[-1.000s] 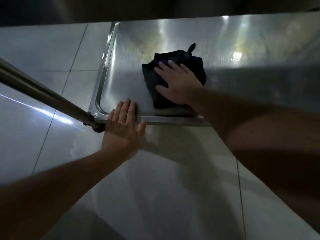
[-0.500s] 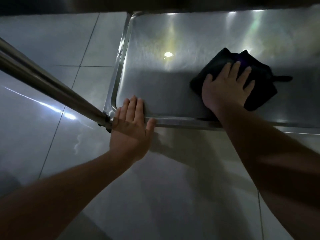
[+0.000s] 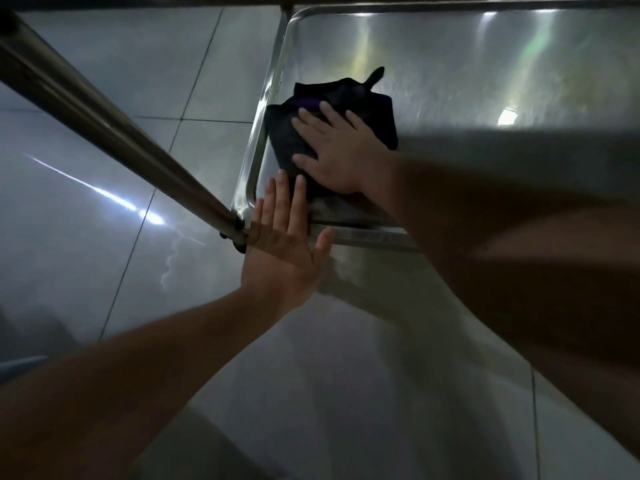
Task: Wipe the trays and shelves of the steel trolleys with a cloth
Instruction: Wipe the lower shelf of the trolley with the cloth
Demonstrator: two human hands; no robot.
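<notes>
The trolley's low steel shelf (image 3: 467, 64) fills the upper right, a shallow tray with a raised rim. A dark cloth (image 3: 294, 133) lies bunched in its near left corner, close against the left rim. My right hand (image 3: 337, 155) presses flat on the cloth, fingers spread and pointing left. My left hand (image 3: 287, 237) rests flat and open on the shelf's near rim at the corner, fingers pointing away from me, holding nothing.
A steel trolley post (image 3: 104, 129) runs diagonally from the upper left down to the shelf's near left corner. Glossy pale floor tiles (image 3: 86, 237) lie left of and below the shelf. A dark upper shelf edge (image 3: 138, 1) crosses the top.
My right hand has swept the cloth from the right part of the shelf back to the near left corner. My left hand has stayed on the near rim.
</notes>
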